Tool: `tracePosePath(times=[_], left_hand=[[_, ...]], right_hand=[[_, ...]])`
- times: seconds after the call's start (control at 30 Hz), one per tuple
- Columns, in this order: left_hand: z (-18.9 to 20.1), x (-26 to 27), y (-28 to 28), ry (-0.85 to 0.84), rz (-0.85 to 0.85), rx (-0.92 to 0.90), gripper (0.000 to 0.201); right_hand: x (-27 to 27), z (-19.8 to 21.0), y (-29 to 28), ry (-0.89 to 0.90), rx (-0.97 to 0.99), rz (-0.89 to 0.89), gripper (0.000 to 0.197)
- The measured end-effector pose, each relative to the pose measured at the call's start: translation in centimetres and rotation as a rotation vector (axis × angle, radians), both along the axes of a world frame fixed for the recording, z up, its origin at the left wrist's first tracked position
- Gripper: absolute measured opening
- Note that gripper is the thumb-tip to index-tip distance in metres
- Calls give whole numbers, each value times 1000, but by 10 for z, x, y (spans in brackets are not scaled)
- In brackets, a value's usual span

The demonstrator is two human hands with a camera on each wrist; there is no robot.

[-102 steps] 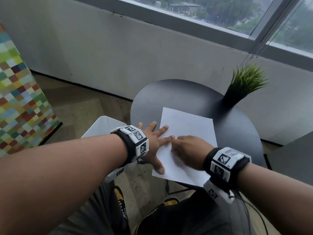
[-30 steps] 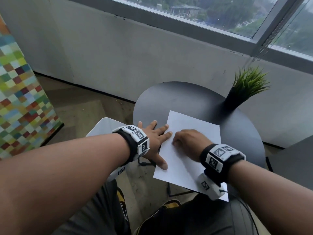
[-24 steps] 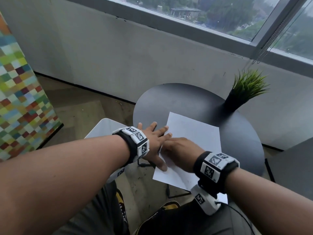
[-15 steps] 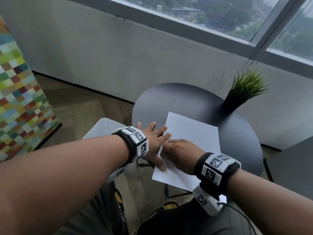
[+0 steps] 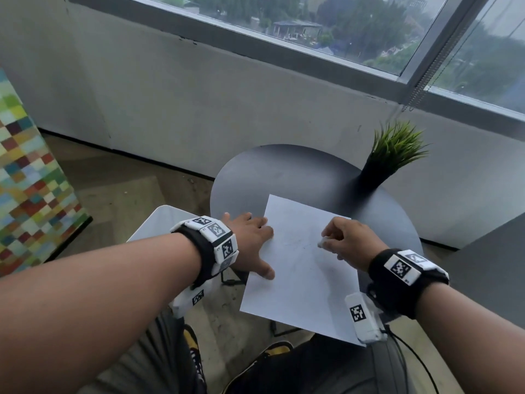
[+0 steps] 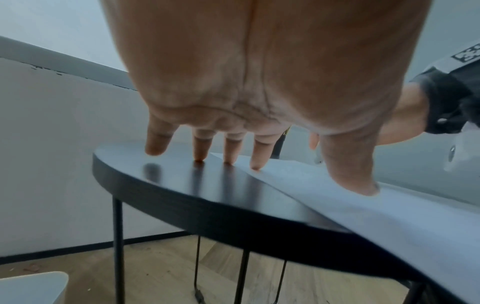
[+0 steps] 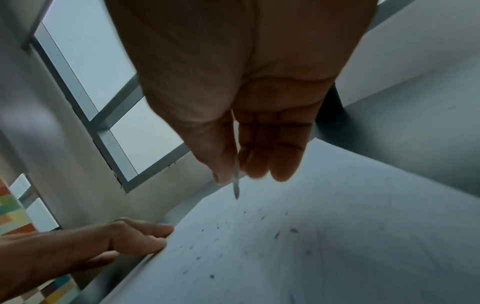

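Note:
A white sheet of paper (image 5: 301, 268) lies on a round black table (image 5: 284, 172), its near end overhanging the table edge. My left hand (image 5: 252, 243) lies flat with straight fingers at the sheet's left edge: the thumb (image 6: 355, 181) presses on the paper (image 6: 389, 216), the other fingers touch the table top (image 6: 207, 205). My right hand (image 5: 346, 243) hovers over the sheet's middle and pinches a small thin whitish eraser-like piece (image 5: 322, 244) between thumb and fingers. In the right wrist view its tip (image 7: 235, 185) points down above the paper (image 7: 337, 236), which carries dark crumbs and faint marks.
A green plant in a black pot (image 5: 389, 157) stands at the table's back right. A white stool (image 5: 159, 223) is left of the table, a chequered coloured panel (image 5: 25, 189) further left. A dark surface (image 5: 488, 265) is at the right, a wall and window behind.
My right hand has moved from beside the left hand at the sheet's left edge to the right, over the middle, and has risen off the paper. The left hand has stayed put.

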State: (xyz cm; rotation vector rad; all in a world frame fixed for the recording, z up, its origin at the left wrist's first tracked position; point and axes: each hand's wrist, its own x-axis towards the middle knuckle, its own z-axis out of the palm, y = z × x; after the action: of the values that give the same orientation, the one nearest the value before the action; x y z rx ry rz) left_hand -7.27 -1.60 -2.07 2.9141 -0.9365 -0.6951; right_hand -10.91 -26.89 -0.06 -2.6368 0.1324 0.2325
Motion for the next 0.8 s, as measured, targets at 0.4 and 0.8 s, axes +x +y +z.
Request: tracePosePath(times=[0.4,0.8], left_hand=[[-6,-9,-19,11,-51,48,128],[-12,-7,-24,-16,-120,15,127]], right_hand=[[-12,-7,32,48,59,126,15],[-3,-14,45,-41,-132,164,8]])
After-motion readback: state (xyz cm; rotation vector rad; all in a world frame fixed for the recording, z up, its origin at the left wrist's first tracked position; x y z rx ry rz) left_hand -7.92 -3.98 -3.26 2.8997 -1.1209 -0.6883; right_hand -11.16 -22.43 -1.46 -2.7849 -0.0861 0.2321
